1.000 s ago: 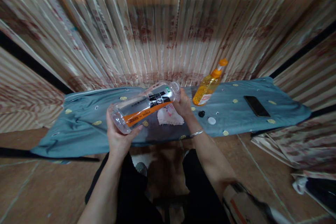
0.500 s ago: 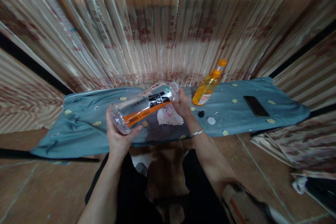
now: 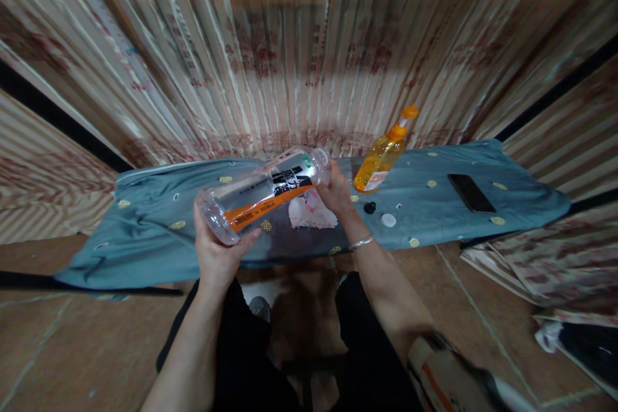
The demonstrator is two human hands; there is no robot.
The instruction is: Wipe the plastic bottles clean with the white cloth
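A clear plastic bottle (image 3: 268,190) with an orange, black and silver label is held on a slant above the cloth-covered surface. My left hand (image 3: 219,254) is wrapped round its wide base at the lower left. At the upper right end, my right hand (image 3: 335,190) grips it by the neck; the fingers behind are partly hidden. A pale cloth (image 3: 311,211) with frayed edges lies below the bottle's neck. Right of my right hand, a black cap (image 3: 369,207) and a white round lid (image 3: 388,220) rest on the surface.
A yellow pump bottle (image 3: 379,164) stands behind the caps. Farther right lies a dark phone (image 3: 470,194). A teal patterned cloth (image 3: 145,225) covers the narrow surface, with a striped curtain (image 3: 290,64) rising behind it and black poles (image 3: 62,119) at the sides.
Almost nothing differs. Both hands keep hold of the clear bottle, which has shifted very slightly left in view.
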